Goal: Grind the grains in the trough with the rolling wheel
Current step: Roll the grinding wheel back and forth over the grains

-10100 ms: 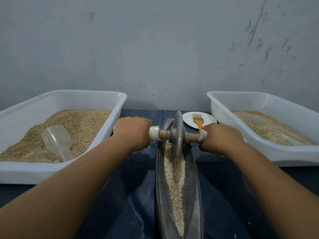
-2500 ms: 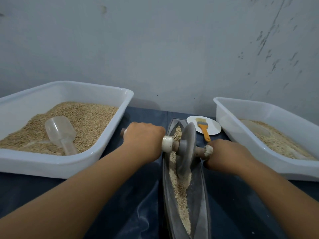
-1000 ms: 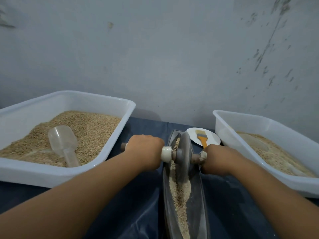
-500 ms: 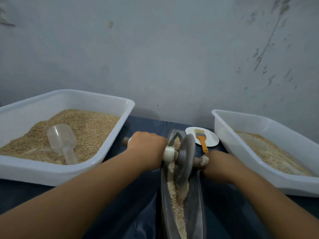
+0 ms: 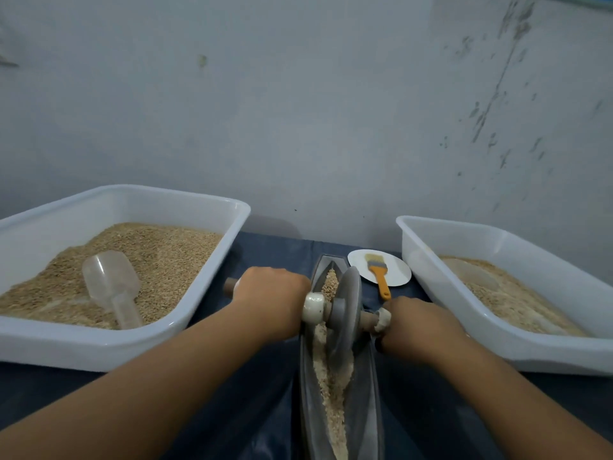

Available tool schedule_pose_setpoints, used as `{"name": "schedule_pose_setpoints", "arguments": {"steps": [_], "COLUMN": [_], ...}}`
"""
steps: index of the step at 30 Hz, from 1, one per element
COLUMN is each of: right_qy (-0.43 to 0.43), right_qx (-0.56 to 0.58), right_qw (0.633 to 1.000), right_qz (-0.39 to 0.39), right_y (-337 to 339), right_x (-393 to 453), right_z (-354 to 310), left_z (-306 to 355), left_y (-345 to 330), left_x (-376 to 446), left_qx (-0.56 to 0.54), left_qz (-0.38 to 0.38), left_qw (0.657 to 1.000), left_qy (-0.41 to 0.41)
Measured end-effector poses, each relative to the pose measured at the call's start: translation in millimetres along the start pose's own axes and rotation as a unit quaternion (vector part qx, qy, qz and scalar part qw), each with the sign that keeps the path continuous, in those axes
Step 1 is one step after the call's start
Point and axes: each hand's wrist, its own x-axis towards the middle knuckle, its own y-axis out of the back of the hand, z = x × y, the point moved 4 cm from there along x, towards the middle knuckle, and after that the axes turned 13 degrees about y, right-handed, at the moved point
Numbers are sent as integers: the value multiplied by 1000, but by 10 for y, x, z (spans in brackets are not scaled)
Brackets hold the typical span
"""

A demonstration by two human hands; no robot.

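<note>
A narrow grey boat-shaped trough (image 5: 306, 393) runs away from me down the middle of the dark blue table. Pale crushed grains (image 5: 331, 393) lie along its channel. The grey rolling wheel (image 5: 345, 313) stands upright in the trough's far half, tilted a little, on a wooden axle with white collars. My left hand (image 5: 272, 300) grips the axle's left handle; its brown tip sticks out beyond my fist. My right hand (image 5: 418, 327) grips the right handle, which is hidden inside my fingers.
A white tub (image 5: 205, 313) of whole grain with a clear plastic scoop (image 5: 112, 287) stands at the left. A second white tub (image 5: 431, 293) of paler grain stands at the right. A small white plate (image 5: 398, 273) with an orange-handled brush (image 5: 379, 277) lies beyond the trough.
Over the last second the wheel has rolled a little back toward me along the trough, with both hands still on the handles. The view has shifted slightly.
</note>
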Motion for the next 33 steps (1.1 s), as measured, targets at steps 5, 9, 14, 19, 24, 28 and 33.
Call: {"name": "schedule_pose_setpoints", "arguments": {"steps": [5,9,14,19,24,28,33], "right_qy": [5,-3,3,-1,-3,4,-4], "right_qx": [2,8,-11,-25,20,8,0], "right_qw": [1000,1000,999,993,999,999,995], "right_qz": [-3,4,39,113,48,45,97], "right_y": [-69,-62,24,137,-37,-89,89], "right_x": [-206,-140,137,428,374,312,452], "right_z": [-19,-11,27,92,194,197,152], "left_z": [2,8,-45,11,55,45,67], "left_y": [15,22,-80,-16,3,-3,85], "left_x": [-128,-47,167,429,434,401,494], "left_qx": [6,-3,-14,0,17,10,12], "left_qz": [12,0,-36,17,3,-30,0], "left_qw": [1000,1000,999,999,1000,999,1000], "left_qy": [-16,-17,4,38,8,-16,14]}}
